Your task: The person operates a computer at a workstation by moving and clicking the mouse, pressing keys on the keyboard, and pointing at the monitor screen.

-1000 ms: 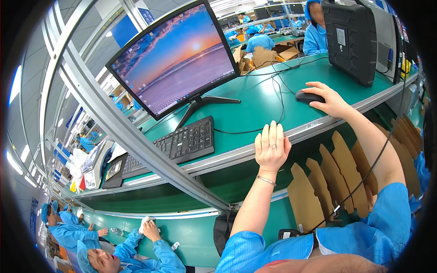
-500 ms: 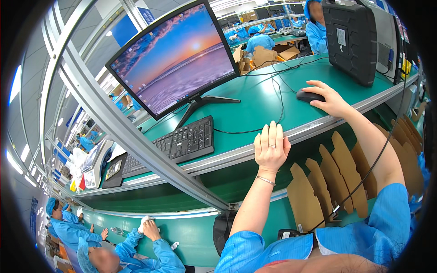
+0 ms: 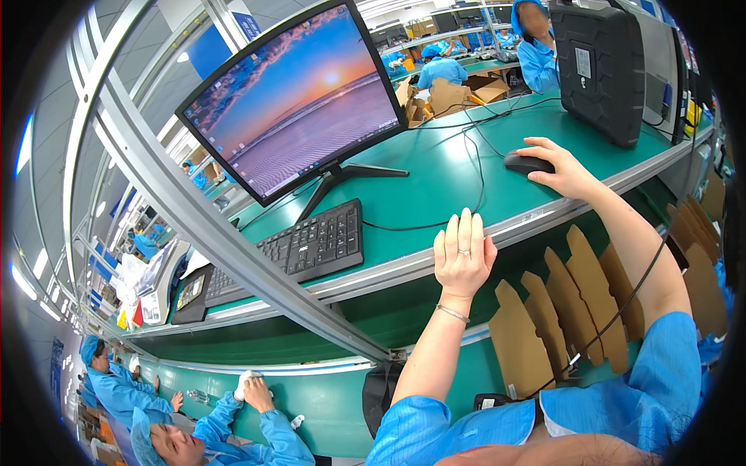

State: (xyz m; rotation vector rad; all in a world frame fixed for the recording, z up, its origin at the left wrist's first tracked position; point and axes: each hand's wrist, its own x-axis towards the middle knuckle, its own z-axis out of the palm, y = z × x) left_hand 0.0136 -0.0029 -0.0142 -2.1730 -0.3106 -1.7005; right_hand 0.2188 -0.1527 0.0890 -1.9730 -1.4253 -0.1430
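Observation:
My right hand [image 3: 566, 172] rests over a black computer mouse [image 3: 529, 164] on the green worktop [image 3: 435, 198], thumb on one side and fingers on the other. Flat on the metal front edge of that worktop lies my left hand [image 3: 464, 252], fingers stretched out together, with a ring and a bracelet on it and nothing held. To its left sits a black keyboard [image 3: 311, 242], partly hidden behind a slanting metal post. A monitor [image 3: 299, 97] on a black stand shows a beach sunset desktop with small icons.
A black computer case [image 3: 597, 74] stands at the back right. Cables [image 3: 481, 155] cross the worktop. Upright cardboard pieces [image 3: 571, 303] line the space below my arms. A metal post [image 3: 186, 210] cuts across the left. Co-workers in blue sit at the lower left; another person [image 3: 536, 54] is behind.
Both my hands keep their places, the right one on the mouse. The view has shifted slightly. At the lower left a co-worker's head has turned; the person behind has shifted a little.

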